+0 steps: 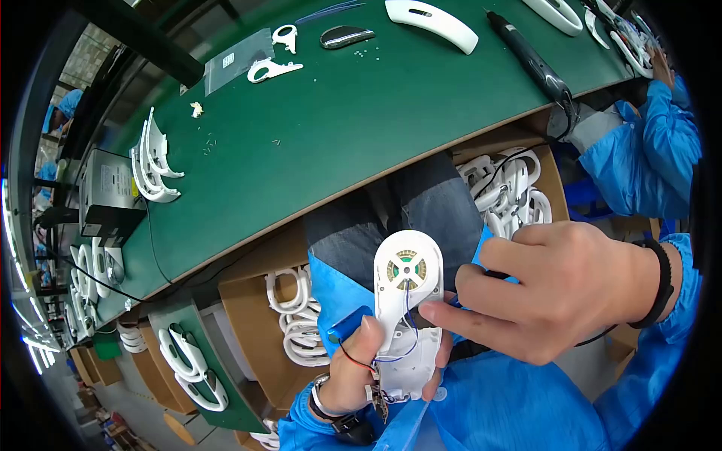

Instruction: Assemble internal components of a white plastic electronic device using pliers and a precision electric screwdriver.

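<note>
My left hand (352, 368) grips an opened white plastic housing (387, 312) over my lap. Its round end carries a ring-shaped circuit board (407, 270) in green and brass. A thin blue wire (408, 301) runs from the ring into the hollow lower part. Beside my left thumb are a blue block-shaped part (349, 323) and red and black wires; a small circuit board (378, 402) hangs below. My right hand (538, 293) is curled, one fingertip at the blue wire by the housing's edge. Something dark shows between its fingers, mostly hidden.
On the green table (301, 143) lie a black corded electric screwdriver (530, 60), white curved shells (154, 161), a clear bag (239, 60) and small white parts. Cardboard boxes (248, 323) of white housings flank my legs. A co-worker's blue sleeve (639, 158) is at right.
</note>
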`<state>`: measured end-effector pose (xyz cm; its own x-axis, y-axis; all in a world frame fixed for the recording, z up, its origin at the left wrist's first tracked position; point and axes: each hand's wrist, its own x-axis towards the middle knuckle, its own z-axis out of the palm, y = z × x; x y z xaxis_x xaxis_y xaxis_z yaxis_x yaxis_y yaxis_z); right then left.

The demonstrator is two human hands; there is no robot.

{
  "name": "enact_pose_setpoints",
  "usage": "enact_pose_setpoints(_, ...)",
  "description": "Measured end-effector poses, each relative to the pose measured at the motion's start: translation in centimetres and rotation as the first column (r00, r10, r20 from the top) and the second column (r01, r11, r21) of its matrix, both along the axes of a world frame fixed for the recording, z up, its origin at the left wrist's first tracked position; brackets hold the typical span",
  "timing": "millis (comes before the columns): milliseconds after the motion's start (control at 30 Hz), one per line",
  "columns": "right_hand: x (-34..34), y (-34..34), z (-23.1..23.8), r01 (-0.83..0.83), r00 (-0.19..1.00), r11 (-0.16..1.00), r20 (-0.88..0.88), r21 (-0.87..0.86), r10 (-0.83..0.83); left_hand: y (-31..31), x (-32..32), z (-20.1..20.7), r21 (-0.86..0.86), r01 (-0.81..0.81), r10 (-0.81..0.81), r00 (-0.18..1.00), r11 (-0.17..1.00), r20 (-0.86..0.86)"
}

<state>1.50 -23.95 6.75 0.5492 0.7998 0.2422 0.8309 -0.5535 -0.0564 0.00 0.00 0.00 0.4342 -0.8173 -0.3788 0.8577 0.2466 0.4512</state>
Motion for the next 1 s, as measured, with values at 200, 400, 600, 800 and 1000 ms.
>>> enact_pose_setpoints(200,-0.3,0.1,0.5,-0.022,1.0,1.0,0.002,-0.001,0.022,-0.4,-1.2,0.1,0.053,-0.109,0.111,0.992,0.993,-0.052)
enact_pose_setpoints(400,-1.0,1.1,1.2,0.109,0.993,0.994,-0.04,-0.002,-0.109,-0.2,-1.1,-0.6,-0.033,-0.205,0.2,0.974,0.978,-0.109)
enact_pose_setpoints(600,-2.0,2.1,2.6,0.224,0.969,0.972,-0.086,-0.076,-0.23,-0.7,-0.5,0.2,0.092,-0.091,0.091,0.996,0.992,0.01)
enact_pose_setpoints(800,-2.0,2.3,2.0,0.255,0.958,0.967,-0.141,0.013,-0.25,-0.8,0.0,0.3,0.071,-0.114,0.115,0.993,0.991,-0.003)
enact_pose_setpoints(1000,-2.0,2.4,2.3,0.291,0.945,0.956,-0.148,-0.02,-0.291,-0.5,-0.1,-0.3,-0.011,-0.075,0.075,0.997,0.997,0.016)
